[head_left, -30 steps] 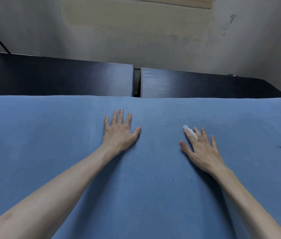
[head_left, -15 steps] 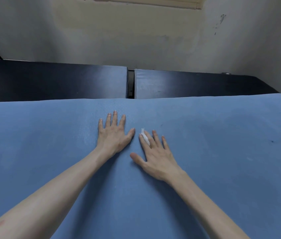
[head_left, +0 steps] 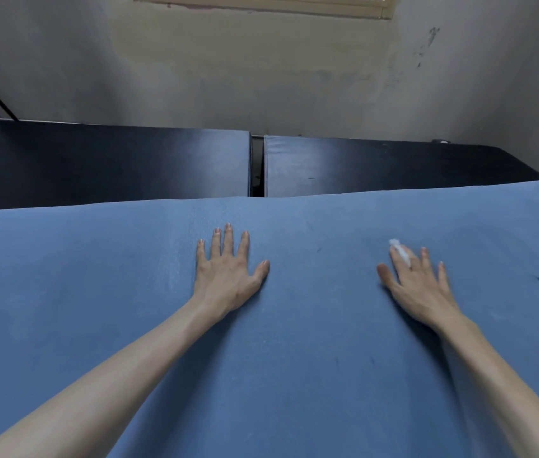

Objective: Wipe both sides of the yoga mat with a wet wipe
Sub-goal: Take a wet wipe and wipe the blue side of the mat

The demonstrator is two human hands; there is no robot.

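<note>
A blue yoga mat (head_left: pixel 129 292) lies flat across the whole lower part of the view. My left hand (head_left: pixel 228 269) presses on it palm down near the middle, fingers straight and spread. My right hand (head_left: pixel 417 282) lies flat on the mat to the right, fingers straight. A small white wet wipe (head_left: pixel 399 251) sticks out between the index and middle fingers; most of it is hidden under the hand. A few dark specks mark the mat near the right hand.
Behind the mat's far edge are two black padded tables (head_left: pixel 112 163) with a narrow gap (head_left: pixel 257 166) between them. A stained grey wall (head_left: pixel 261 77) rises behind, with a window frame at the top. A dark stand leg leans at the far left.
My right hand slid left to beside the left hand, then back out to the right with the wipe under it. The left hand stayed pressed in place.
</note>
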